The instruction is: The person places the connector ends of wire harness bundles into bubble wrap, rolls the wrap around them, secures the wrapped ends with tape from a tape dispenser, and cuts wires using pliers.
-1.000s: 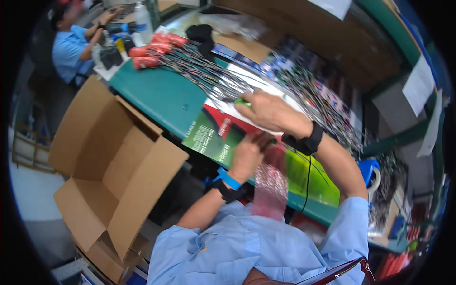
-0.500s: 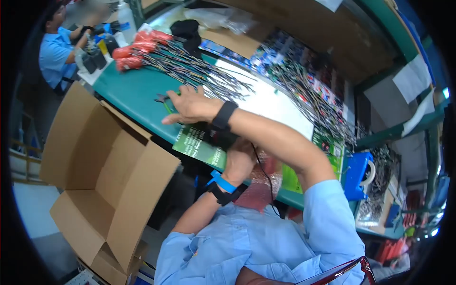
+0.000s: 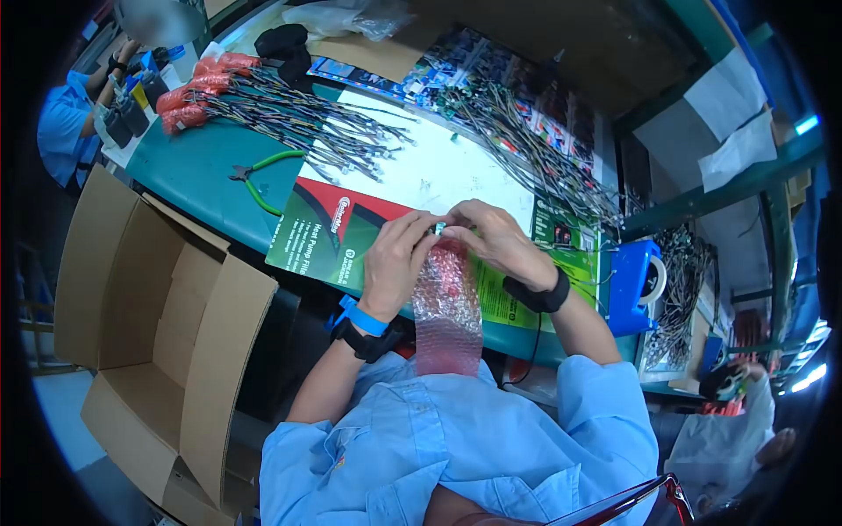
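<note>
In the head view, a strip of pinkish, clear bubble wrap (image 3: 449, 302) hangs from the table edge toward my shirt. My left hand (image 3: 395, 261) is closed at the upper left of the wrap, thumb and fingers pinched near its top end. From the other side, my right hand (image 3: 502, 238) pinches at the same end, the fingertips of both hands almost meeting. A small whitish-teal piece (image 3: 439, 228), perhaps a connector, peeks out between the fingertips; the rest is hidden. Green-handled cutting pliers (image 3: 254, 178) lie on the table to the left, untouched.
Cable bundles (image 3: 307, 123) with red-wrapped ends (image 3: 210, 83) lie at the back left, more cables (image 3: 517, 140) at the back right. An open cardboard box (image 3: 158, 342) stands at the left. A blue tape dispenser (image 3: 633, 289) sits at the right. A co-worker (image 3: 66, 131) is at the far left.
My right hand has left the area by the pliers and come back to the right, joining my left hand at the wrap's top. The pliers now lie free. The view has shifted.
</note>
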`<state>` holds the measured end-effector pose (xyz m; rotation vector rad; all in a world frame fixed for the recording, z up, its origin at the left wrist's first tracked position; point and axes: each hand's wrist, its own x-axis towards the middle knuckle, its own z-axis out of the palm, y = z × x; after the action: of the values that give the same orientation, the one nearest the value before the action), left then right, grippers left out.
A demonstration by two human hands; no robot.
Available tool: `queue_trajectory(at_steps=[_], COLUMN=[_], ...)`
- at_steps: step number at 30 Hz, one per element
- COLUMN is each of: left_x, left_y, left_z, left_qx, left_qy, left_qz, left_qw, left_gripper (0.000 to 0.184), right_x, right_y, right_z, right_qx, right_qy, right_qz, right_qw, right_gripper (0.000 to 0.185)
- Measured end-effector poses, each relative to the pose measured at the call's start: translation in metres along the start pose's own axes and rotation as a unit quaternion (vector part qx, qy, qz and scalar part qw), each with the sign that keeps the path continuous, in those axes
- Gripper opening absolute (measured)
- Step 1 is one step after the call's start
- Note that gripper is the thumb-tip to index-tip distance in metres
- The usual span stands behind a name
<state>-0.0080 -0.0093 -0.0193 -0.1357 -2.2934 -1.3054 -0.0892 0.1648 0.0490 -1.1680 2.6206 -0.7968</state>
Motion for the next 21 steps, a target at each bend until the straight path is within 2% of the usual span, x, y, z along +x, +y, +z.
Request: queue_trajectory(at_steps=[3, 4, 7, 9, 10, 12, 13, 15, 21], left_x=[0.001, 0.001, 0.001, 0.002, 0.002, 0.002, 0.002, 0.003, 0.011], left_y=[0.003, 0.002, 0.001, 0.006, 0.005, 0.003, 0.002, -0.001, -0.001], left_z=[-0.001, -0.001, 0.000, -0.003, -0.002, -0.002, -0.002, -0.003, -0.014], left_qx=[0.001, 0.003, 0.015, -0.023, -0.021, -0.013, -0.013, -0.030, -0.084], left_qy=[-0.009, -0.012, -0.013, -0.026, -0.029, -0.024, -0.028, -0.039, -0.099], left_qz=[-0.004, -0.001, 0.016, -0.046, -0.044, -0.028, -0.028, -0.033, -0.085], left_qw=[1.000, 1.000, 1.000, 0.998, 0.998, 0.999, 0.999, 0.998, 0.988], left_gripper=[0.029, 0.029, 0.031, 0.030, 0.030, 0.030, 0.030, 0.030, 0.030], right_x=[-0.004, -0.006, -0.010, -0.012, -0.012, -0.012, -0.012, -0.010, -0.007], right_y=[0.015, 0.017, 0.021, 0.025, 0.027, 0.031, 0.031, 0.027, 0.031], right_z=[0.024, 0.025, 0.021, 0.019, 0.019, 0.019, 0.018, 0.015, 0.021], right_qx=[0.151, 0.153, 0.109, 0.052, 0.054, -0.080, -0.079, -0.149, -0.214], right_qy=[0.080, 0.084, 0.082, 0.129, 0.132, 0.156, 0.159, 0.144, 0.107], right_qz=[0.036, 0.036, 0.016, -0.051, -0.050, -0.196, -0.192, -0.261, -0.325], right_qw=[0.985, 0.984, 0.991, 0.989, 0.988, 0.965, 0.965, 0.943, 0.915], right_gripper=[0.020, 0.020, 0.020, 0.016, 0.016, 0.019, 0.019, 0.022, 0.013])
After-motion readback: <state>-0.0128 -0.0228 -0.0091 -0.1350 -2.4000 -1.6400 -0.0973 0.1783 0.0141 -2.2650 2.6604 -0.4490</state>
